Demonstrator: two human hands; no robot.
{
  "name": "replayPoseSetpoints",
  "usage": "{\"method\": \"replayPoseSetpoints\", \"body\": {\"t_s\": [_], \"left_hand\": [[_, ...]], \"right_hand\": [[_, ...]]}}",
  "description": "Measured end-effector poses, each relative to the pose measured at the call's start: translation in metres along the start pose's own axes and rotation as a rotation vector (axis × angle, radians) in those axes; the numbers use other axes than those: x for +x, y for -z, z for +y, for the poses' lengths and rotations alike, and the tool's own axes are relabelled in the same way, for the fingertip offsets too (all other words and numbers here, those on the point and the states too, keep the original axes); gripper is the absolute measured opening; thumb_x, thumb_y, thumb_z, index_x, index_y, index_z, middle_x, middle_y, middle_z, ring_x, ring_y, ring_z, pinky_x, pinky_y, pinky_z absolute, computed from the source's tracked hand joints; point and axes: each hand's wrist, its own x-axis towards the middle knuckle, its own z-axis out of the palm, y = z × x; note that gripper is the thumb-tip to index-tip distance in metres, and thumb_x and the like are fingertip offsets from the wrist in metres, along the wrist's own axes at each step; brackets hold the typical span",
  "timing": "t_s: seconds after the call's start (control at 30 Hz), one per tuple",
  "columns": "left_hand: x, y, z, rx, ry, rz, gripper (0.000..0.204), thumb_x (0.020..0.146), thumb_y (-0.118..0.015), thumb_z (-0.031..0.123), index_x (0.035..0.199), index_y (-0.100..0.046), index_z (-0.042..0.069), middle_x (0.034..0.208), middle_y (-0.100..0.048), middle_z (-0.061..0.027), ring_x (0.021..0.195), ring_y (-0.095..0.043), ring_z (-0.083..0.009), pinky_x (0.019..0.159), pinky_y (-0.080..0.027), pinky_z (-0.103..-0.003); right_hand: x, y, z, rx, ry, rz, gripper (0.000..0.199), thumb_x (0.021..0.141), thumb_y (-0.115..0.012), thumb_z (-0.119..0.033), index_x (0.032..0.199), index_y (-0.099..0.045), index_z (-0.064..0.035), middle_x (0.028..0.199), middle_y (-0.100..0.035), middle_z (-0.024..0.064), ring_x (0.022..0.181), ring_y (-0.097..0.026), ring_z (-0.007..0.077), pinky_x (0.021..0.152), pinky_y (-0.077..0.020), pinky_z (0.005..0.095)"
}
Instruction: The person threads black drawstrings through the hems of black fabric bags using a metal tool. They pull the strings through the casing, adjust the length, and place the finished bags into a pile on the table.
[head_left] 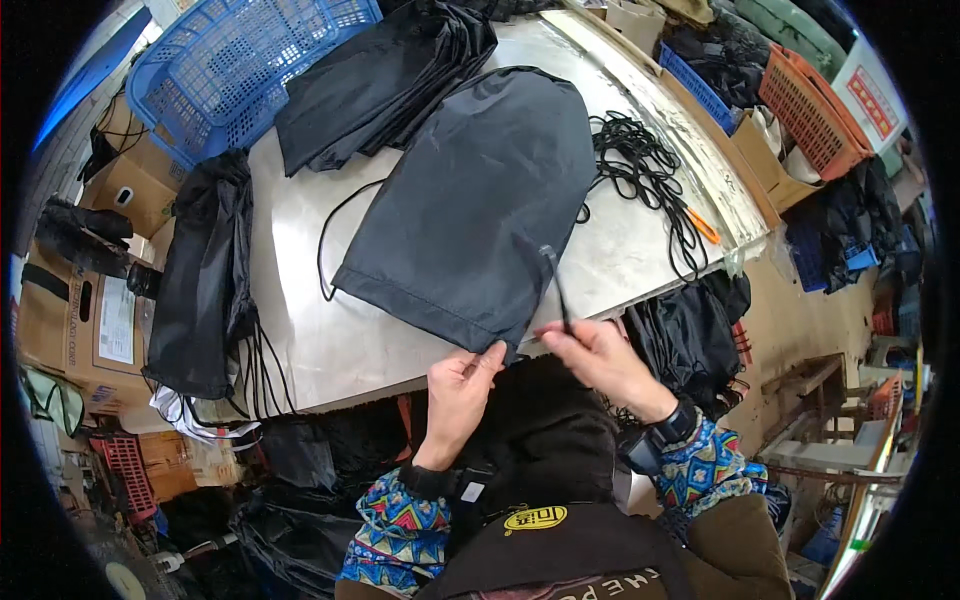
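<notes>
The left hand pinches a flat black fabric bag by one corner, seemingly to steady it; the right hand holds a thin dark cord-like strand

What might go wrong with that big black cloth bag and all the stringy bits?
The loose heap of thin black cords lies in overlapping loops, so it might tangle into knots. The flat black cloth bag pokes past the near edge of the silvery metal table, so it might shift if the left hand lets go of its corner.
</notes>
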Motion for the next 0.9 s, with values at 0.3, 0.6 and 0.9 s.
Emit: {"method": "replayPoseSetpoints", "body": {"t_s": [0.3, 0.6, 0.9], "left_hand": [[0.004, -0.011, 0.014, -0.01, -0.326, -0.099, 0.016, 0.083, -0.07, 0.01, 0.094, -0.064, -0.001, 0.08, -0.061, -0.0072, 0.063, -0.055, -0.0126, 0.058, -0.044, -0.025], [0.002, -0.009, 0.028, 0.418, -0.735, 0.058, 0.006, 0.079, -0.064, -0.002, 0.085, -0.061, -0.002, 0.081, -0.058, -0.0133, 0.064, -0.059, -0.0266, 0.051, -0.044, -0.033], [0.007, -0.002, 0.015, 0.701, -0.976, -0.06, 0.02, 0.071, -0.06, -0.004, 0.091, -0.06, -0.002, 0.085, -0.057, -0.0138, 0.067, -0.06, -0.0278, 0.058, -0.05, -0.036]], "right_hand": [[0.005, -0.021, 0.004, -0.254, 0.182, 0.103, 0.021, 0.086, -0.062, -0.016, 0.09, -0.062, 0.0041, 0.07, -0.061, 0.0177, 0.067, -0.053, 0.0066, 0.06, -0.0452, 0.0299], [-0.005, -0.028, -0.025, -0.496, 0.285, 0.158, 0.013, 0.083, -0.063, -0.009, 0.087, -0.062, 0.0033, 0.068, -0.055, 0.0252, 0.061, -0.058, 0.0394, 0.051, -0.0431, 0.0353], [-0.007, -0.026, -0.023, -0.52, 0.323, 0.189, 0.013, 0.081, -0.064, -0.007, 0.081, -0.058, 0.0048, 0.066, -0.052, 0.0254, 0.061, -0.052, 0.0437, 0.049, -0.0416, 0.0369]]}}
